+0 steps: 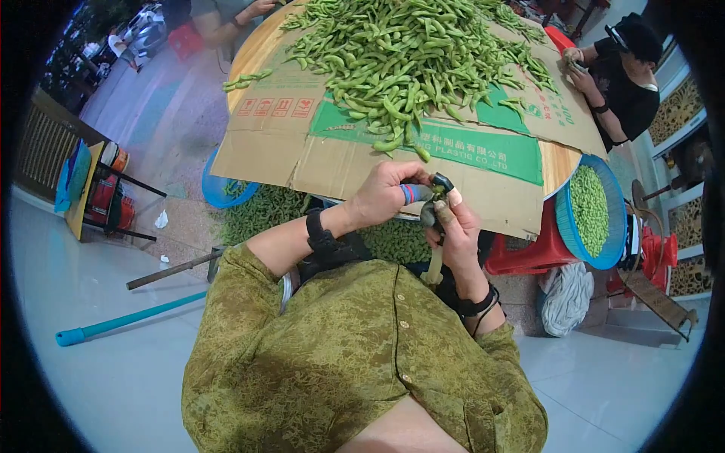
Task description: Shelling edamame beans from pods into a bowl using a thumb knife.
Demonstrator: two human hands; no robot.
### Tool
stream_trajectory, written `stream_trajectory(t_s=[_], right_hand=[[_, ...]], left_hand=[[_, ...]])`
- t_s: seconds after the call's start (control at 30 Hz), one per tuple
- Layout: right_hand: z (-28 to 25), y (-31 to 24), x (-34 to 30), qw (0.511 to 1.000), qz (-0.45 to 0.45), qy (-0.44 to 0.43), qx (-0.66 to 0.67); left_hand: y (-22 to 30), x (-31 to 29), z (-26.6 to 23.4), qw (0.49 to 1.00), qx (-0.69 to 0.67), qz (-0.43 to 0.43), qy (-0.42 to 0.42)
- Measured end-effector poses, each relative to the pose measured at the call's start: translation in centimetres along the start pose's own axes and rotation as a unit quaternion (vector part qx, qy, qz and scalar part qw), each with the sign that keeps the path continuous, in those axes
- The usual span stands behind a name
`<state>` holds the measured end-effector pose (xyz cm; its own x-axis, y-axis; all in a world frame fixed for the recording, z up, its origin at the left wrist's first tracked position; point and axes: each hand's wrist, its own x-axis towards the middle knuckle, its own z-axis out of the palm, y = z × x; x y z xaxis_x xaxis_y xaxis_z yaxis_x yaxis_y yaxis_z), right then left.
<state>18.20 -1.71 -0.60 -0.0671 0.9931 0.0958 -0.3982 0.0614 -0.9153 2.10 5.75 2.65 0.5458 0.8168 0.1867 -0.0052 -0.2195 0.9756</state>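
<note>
My left hand (380, 193) and my right hand (461, 232) meet just past the near edge of the cardboard. Both are closed, fingertips together. Blue and red wrapping covers a left finger, and dark coverings sit on fingertips of both hands. A small yellow-green bit shows between the fingertips, too hidden to name. Beyond my hands a large heap of green soybean pods (408, 57) lies on flattened cardboard (260, 155) over a round wooden table (248, 60). One pod (421, 153) lies just ahead of my left hand.
A blue basket (565, 219) of shelled green beans (589, 211) stands right, by a red stool (529, 255). Below the table's edge lies a mass of green pods or shells (268, 223) near a blue basin (219, 192). One co-worker (623, 83) sits right; another person's arm (226, 26) shows far left.
</note>
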Motion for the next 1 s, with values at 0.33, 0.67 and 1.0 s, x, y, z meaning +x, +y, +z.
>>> stream_trajectory(t_s=[0.33,0.67,1.0], right_hand=[[-1.1,1.6,0.4,0.835,-0.329,-0.004,-0.44],[-0.8,0.7,-0.4,0.966,-0.089,0.105,-0.221],[1.0,0.6,-1.4,0.977,0.103,-0.04,-0.18]], left_hand=[[-1.5,0.0,-0.7,0.872,-0.401,-0.27,-0.081],[0.2,-0.9,-1.2,0.929,-0.276,-0.245,-0.043],[0.6,-1.0,-0.8,0.897,-0.421,-0.131,0.036]])
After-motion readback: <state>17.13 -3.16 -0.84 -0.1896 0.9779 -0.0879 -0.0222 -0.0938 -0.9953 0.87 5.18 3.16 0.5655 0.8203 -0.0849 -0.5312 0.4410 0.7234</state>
